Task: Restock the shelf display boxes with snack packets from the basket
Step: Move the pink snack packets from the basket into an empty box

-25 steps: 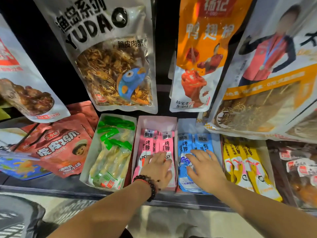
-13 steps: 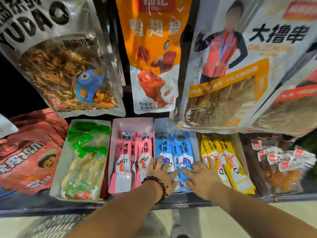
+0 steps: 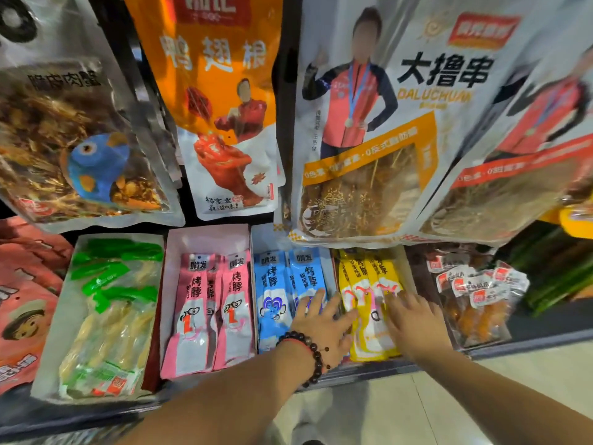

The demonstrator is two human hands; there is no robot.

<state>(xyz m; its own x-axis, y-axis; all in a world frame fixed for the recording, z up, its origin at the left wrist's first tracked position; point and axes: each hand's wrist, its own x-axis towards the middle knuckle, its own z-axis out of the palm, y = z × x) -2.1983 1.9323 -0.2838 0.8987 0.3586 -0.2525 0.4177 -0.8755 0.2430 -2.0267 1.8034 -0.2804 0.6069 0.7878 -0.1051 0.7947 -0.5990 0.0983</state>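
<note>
Both hands, moved 1 box rightward: left hand [image 3: 321, 322] flat, fingers spread, across blue packets [image 3: 272, 293]; right hand [image 3: 414, 322] flat on yellow packets [image 3: 362, 284]; straightening, likely.

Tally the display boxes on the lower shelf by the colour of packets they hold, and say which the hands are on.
Green packets: 1 box
Pink packets: 1 box
Blue packets: 1 box, left hand resting on it
Yellow packets: 1 box, right hand resting on it
Total: 4 boxes
</note>
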